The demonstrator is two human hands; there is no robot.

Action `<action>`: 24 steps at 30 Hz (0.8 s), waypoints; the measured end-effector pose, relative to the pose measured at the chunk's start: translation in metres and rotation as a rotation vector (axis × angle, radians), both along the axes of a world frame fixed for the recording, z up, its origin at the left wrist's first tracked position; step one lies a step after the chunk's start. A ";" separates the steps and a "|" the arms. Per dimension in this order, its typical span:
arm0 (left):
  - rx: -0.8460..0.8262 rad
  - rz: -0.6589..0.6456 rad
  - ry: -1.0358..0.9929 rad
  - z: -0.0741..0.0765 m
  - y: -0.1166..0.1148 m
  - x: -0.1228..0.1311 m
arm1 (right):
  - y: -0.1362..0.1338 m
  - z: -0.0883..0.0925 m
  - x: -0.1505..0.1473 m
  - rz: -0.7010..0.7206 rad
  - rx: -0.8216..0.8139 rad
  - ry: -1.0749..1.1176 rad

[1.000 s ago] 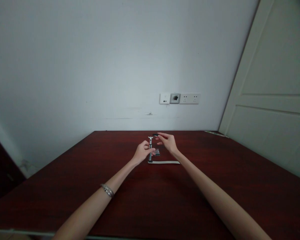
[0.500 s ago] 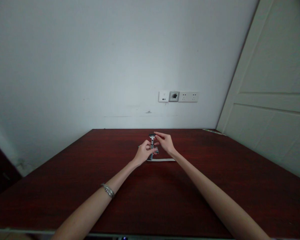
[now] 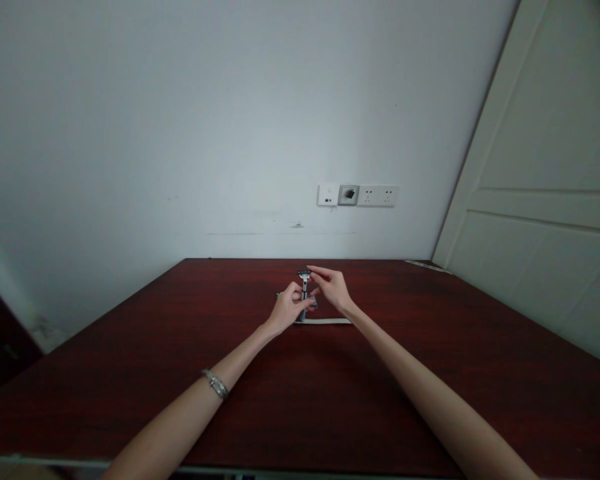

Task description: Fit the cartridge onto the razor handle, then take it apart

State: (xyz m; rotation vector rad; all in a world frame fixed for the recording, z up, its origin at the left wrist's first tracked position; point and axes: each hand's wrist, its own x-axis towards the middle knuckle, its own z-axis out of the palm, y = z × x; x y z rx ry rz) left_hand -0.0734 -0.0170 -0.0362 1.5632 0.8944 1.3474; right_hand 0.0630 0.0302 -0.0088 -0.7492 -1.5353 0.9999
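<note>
Upright razor handle (image 3: 305, 295) is gripped in closed left hand (image 3: 287, 308). Fingertips of right hand (image 3: 333, 288) contact cartridge (image 3: 304, 273) atop handle; its closure cannot be told. Cartridge appears seated, not yet released

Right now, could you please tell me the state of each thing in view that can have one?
razor: upright, dark head on top, handle gripped in the left hand.
right hand: fingertips pinching the razor's head.
white strip: lying flat on the table.
wall sockets: grey plate holds something dark; white ones unplugged.
</note>
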 end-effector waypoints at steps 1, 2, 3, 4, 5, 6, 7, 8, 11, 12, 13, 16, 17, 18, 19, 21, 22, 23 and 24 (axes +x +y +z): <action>0.000 0.001 0.002 0.000 0.001 0.000 | -0.001 0.000 0.000 0.003 0.001 0.001; 0.001 0.001 0.002 -0.001 0.001 0.000 | -0.001 0.000 0.000 0.007 0.001 0.003; 0.001 0.001 -0.002 -0.001 0.002 0.000 | -0.002 0.000 0.000 0.010 0.000 0.006; 0.001 0.000 -0.008 -0.002 0.002 -0.001 | -0.002 0.000 -0.001 0.013 -0.001 0.008; 0.001 -0.001 -0.014 -0.002 0.003 -0.001 | -0.002 0.000 -0.001 0.016 -0.004 0.010; 0.002 -0.001 -0.019 -0.002 0.003 -0.001 | -0.002 0.000 -0.001 0.020 -0.007 0.010; 0.003 0.000 -0.021 -0.002 0.003 -0.001 | -0.003 0.000 -0.002 0.024 -0.009 0.011; 0.003 0.002 -0.020 -0.002 0.003 -0.001 | -0.003 0.000 -0.002 0.028 -0.010 0.012; 0.000 0.007 -0.012 -0.001 0.002 -0.001 | -0.005 0.001 -0.002 0.024 -0.009 0.013; -0.001 0.005 -0.010 -0.001 0.002 -0.001 | -0.005 0.002 -0.002 0.020 -0.007 0.014; -0.002 0.006 -0.010 -0.001 0.001 -0.001 | -0.006 0.003 -0.001 0.019 -0.006 0.013; 0.003 0.009 -0.010 -0.001 0.001 -0.001 | -0.007 0.005 -0.001 0.025 -0.001 0.011; 0.006 0.011 -0.009 -0.001 0.001 -0.001 | -0.008 0.005 -0.001 0.026 0.001 0.010; 0.009 0.012 -0.007 -0.001 0.001 -0.001 | -0.008 0.005 -0.001 0.026 0.002 0.009; 0.013 0.012 -0.006 -0.001 0.001 -0.001 | -0.008 0.005 -0.001 0.025 0.001 0.010; 0.016 0.012 -0.004 0.000 0.001 -0.001 | -0.008 0.006 0.000 0.028 -0.004 0.015; 0.017 0.012 -0.003 0.000 0.001 -0.001 | -0.008 0.006 0.000 0.032 -0.008 0.018; 0.018 0.012 -0.001 0.000 0.001 -0.002 | -0.008 0.006 0.000 0.035 -0.010 0.022; 0.018 0.012 0.001 0.000 0.001 -0.002 | -0.008 0.007 0.000 0.038 -0.011 0.027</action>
